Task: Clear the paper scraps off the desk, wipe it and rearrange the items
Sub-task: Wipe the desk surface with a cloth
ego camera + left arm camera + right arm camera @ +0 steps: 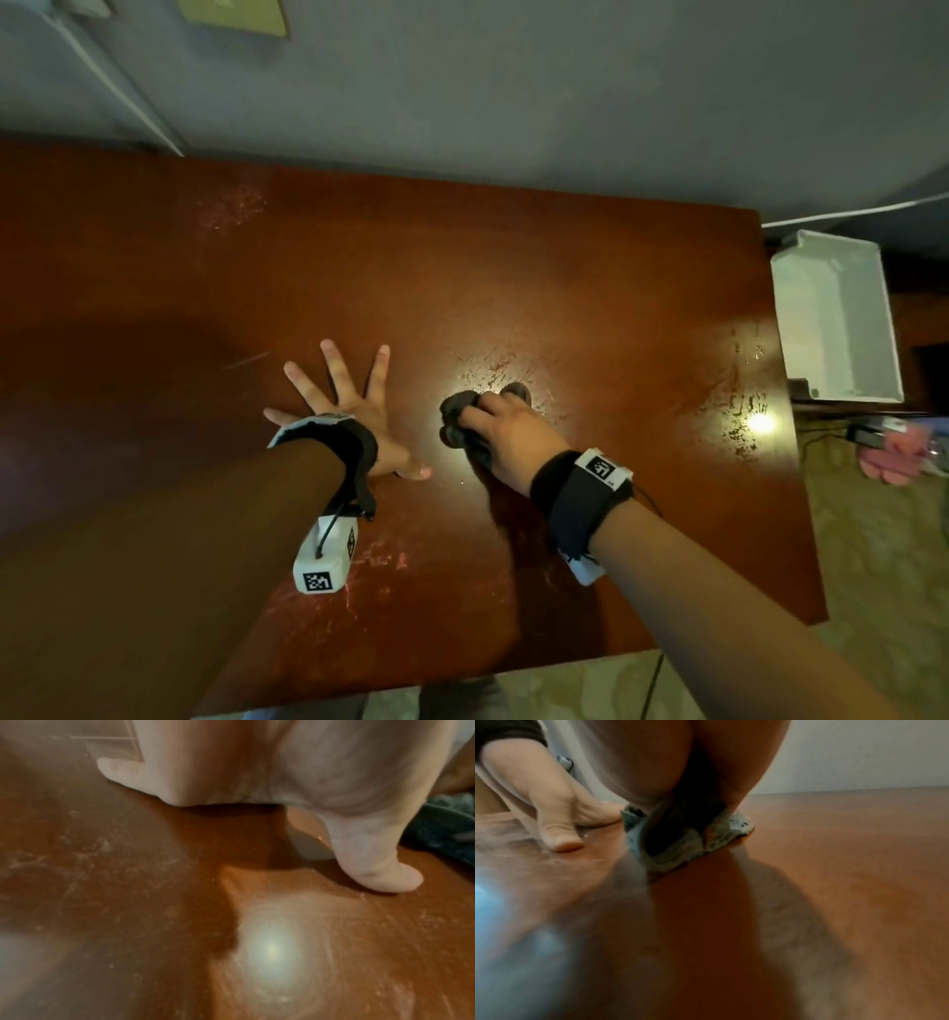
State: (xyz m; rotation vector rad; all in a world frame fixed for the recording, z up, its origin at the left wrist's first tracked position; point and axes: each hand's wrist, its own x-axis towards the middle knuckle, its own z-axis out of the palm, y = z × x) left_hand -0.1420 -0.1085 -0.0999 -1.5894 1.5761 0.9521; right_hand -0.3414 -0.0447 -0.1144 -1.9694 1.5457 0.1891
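Grey cloth (458, 411) in right hand (506, 437); left hand (368, 413) flat; code tags (602, 468) on wristbands (570, 496).

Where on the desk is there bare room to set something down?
Bare: the far strip of the desk along the wall, the left side beyond the left hand, and the right side between the cloth and the tray. Crowded: the near middle, where the right hand grips the cloth beside the left.
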